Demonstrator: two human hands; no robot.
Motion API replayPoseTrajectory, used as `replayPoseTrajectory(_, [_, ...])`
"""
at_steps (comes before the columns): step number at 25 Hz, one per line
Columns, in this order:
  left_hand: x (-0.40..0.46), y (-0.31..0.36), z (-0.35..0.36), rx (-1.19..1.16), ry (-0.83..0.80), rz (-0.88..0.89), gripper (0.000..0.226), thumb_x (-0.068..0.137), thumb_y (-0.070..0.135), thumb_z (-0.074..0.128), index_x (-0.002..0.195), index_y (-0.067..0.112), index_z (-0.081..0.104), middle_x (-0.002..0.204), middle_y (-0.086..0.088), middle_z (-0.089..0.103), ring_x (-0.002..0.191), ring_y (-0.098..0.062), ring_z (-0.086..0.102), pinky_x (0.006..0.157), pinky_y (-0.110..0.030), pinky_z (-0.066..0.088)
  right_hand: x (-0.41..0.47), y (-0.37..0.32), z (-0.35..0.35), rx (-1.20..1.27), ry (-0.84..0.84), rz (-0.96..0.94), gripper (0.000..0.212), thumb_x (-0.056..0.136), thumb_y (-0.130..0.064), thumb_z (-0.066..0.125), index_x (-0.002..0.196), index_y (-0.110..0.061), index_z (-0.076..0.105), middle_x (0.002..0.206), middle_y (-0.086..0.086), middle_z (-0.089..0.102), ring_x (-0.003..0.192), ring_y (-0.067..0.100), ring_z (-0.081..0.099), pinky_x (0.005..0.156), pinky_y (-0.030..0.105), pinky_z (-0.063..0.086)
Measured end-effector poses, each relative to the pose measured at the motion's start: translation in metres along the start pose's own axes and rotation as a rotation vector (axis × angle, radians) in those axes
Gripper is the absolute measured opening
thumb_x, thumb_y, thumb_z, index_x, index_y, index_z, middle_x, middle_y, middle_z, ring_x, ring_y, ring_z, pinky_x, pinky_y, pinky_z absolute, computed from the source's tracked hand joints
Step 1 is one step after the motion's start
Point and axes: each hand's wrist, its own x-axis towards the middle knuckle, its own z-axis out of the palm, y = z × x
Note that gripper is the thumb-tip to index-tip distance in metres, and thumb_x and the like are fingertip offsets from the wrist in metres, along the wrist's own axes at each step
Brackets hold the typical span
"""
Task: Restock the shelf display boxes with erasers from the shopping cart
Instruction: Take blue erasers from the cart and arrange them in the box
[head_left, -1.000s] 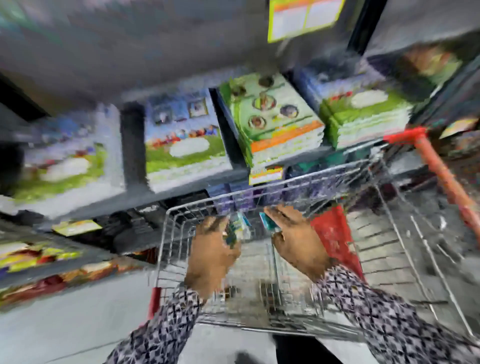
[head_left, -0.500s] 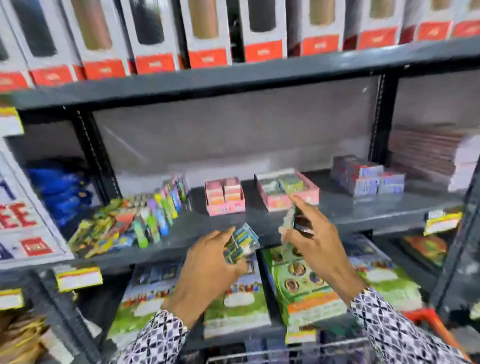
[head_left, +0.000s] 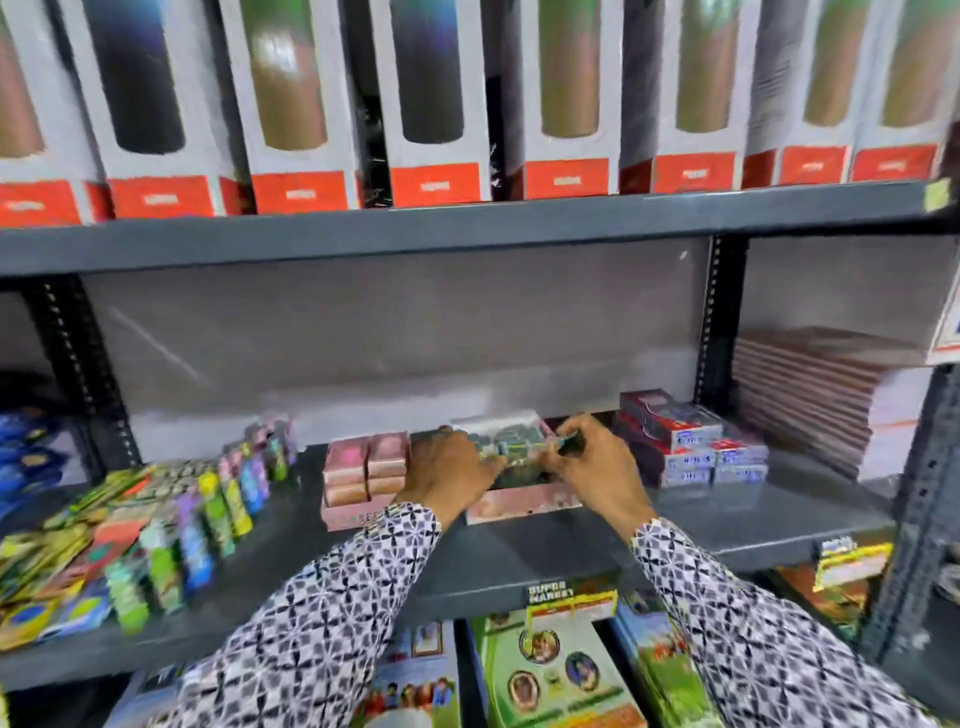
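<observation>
A pink display box stands on the middle grey shelf, with green wrapped erasers inside it. My left hand reaches over the box's left side, fingers closed on erasers at the box's top. My right hand is over the box's right side, pinching a green eraser at its rim. A second pink display box with pink erasers stands just left of my left hand. The shopping cart is out of view.
Stacked blue and red small boxes sit right of the pink box. Colourful upright packs line the shelf's left part. Tall white and red bottle boxes fill the shelf above. Books lie on the shelf below, notebooks at far right.
The view rose from the cart to the shelf. Both hands carried erasers up and forward and now rest in the right pink display box.
</observation>
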Motion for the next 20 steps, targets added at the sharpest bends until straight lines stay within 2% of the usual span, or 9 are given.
replayPoseTrajectory(4, [0.013, 0.008, 0.022, -0.013, 0.053, -0.038, 0.061, 0.094, 0.062, 0.061, 0.103, 0.005, 0.079, 0.113, -0.016, 0.071, 0.1, -0.035, 0.073, 0.085, -0.037, 0.06, 0.015, 0.024, 0.002, -0.168, -0.093, -0.085, 0.017, 0.082, -0.042, 0.077, 0.093, -0.03, 0.074, 0.106, -0.004, 0.068, 0.111, 0.027, 0.059, 0.096, 0.046, 0.048])
replayPoseTrajectory(7, [0.008, -0.012, 0.028, -0.079, 0.033, 0.057, 0.044, 0.099, 0.052, 0.062, 0.091, 0.012, 0.079, 0.093, -0.005, 0.063, 0.095, -0.031, 0.071, 0.075, -0.031, 0.046, 0.009, 0.034, -0.004, -0.272, -0.135, -0.25, 0.022, 0.088, -0.046, 0.072, 0.1, -0.031, 0.081, 0.11, -0.011, 0.067, 0.109, 0.021, 0.055, 0.094, 0.046, 0.044])
replayPoseTrajectory(9, [0.002, -0.028, 0.029, -0.083, 0.002, 0.179, 0.032, 0.102, 0.043, 0.06, 0.105, 0.019, 0.081, 0.108, -0.001, 0.072, 0.113, -0.027, 0.068, 0.089, -0.03, 0.044, 0.008, 0.04, -0.009, -0.306, -0.139, -0.352, 0.03, 0.089, -0.057, 0.065, 0.104, -0.035, 0.08, 0.109, -0.018, 0.074, 0.108, 0.013, 0.06, 0.098, 0.046, 0.04])
replayPoseTrajectory(11, [-0.001, -0.033, 0.029, -0.124, -0.1, 0.279, 0.043, 0.105, 0.044, 0.055, 0.14, 0.022, 0.068, 0.147, 0.0, 0.065, 0.142, -0.022, 0.052, 0.119, -0.033, 0.036, 0.012, 0.039, -0.007, -0.187, -0.189, -0.384, 0.017, 0.092, -0.042, 0.072, 0.103, -0.032, 0.081, 0.103, -0.018, 0.079, 0.102, 0.008, 0.069, 0.113, 0.044, 0.03])
replayPoseTrajectory(12, [0.0, -0.03, 0.03, -0.142, -0.156, 0.288, 0.048, 0.107, 0.046, 0.052, 0.148, 0.022, 0.06, 0.158, 0.001, 0.056, 0.151, -0.02, 0.043, 0.127, -0.039, 0.029, 0.015, 0.038, -0.004, -0.089, -0.236, -0.378, 0.011, 0.093, -0.029, 0.076, 0.102, -0.028, 0.082, 0.099, -0.016, 0.08, 0.098, 0.007, 0.072, 0.118, 0.038, 0.029])
replayPoseTrajectory(15, [0.007, -0.02, 0.029, -0.183, -0.228, 0.244, 0.049, 0.11, 0.047, 0.045, 0.149, 0.022, 0.059, 0.162, 0.004, 0.049, 0.151, -0.02, 0.045, 0.128, -0.048, 0.029, 0.023, 0.033, 0.002, 0.058, -0.334, -0.344, 0.017, 0.093, -0.008, 0.076, 0.101, -0.022, 0.082, 0.095, -0.015, 0.079, 0.092, 0.006, 0.074, 0.1, 0.034, 0.053])
replayPoseTrajectory(16, [0.01, -0.02, 0.028, -0.17, -0.228, 0.243, 0.047, 0.111, 0.045, 0.044, 0.146, 0.02, 0.062, 0.161, 0.005, 0.05, 0.145, -0.021, 0.054, 0.126, -0.049, 0.033, 0.024, 0.031, 0.003, 0.028, -0.35, -0.353, 0.018, 0.096, -0.008, 0.072, 0.102, -0.021, 0.082, 0.098, -0.014, 0.079, 0.096, 0.008, 0.074, 0.106, 0.041, 0.052])
replayPoseTrajectory(18, [0.009, -0.022, 0.024, -0.044, -0.213, 0.262, 0.048, 0.112, 0.043, 0.039, 0.138, 0.016, 0.069, 0.158, 0.007, 0.054, 0.133, -0.026, 0.065, 0.127, -0.053, 0.031, 0.024, 0.027, 0.003, -0.195, -0.397, -0.398, 0.022, 0.101, -0.016, 0.06, 0.111, -0.025, 0.078, 0.113, -0.009, 0.079, 0.108, 0.018, 0.071, 0.126, 0.047, 0.028])
replayPoseTrajectory(20, [0.008, -0.024, 0.024, 0.075, -0.197, 0.288, 0.05, 0.112, 0.04, 0.035, 0.129, 0.012, 0.073, 0.153, 0.002, 0.06, 0.128, -0.03, 0.067, 0.128, -0.056, 0.027, 0.02, 0.024, 0.003, -0.428, -0.458, -0.433, 0.035, 0.098, -0.029, 0.046, 0.12, -0.03, 0.072, 0.126, -0.005, 0.075, 0.117, 0.026, 0.066, 0.131, 0.049, 0.012])
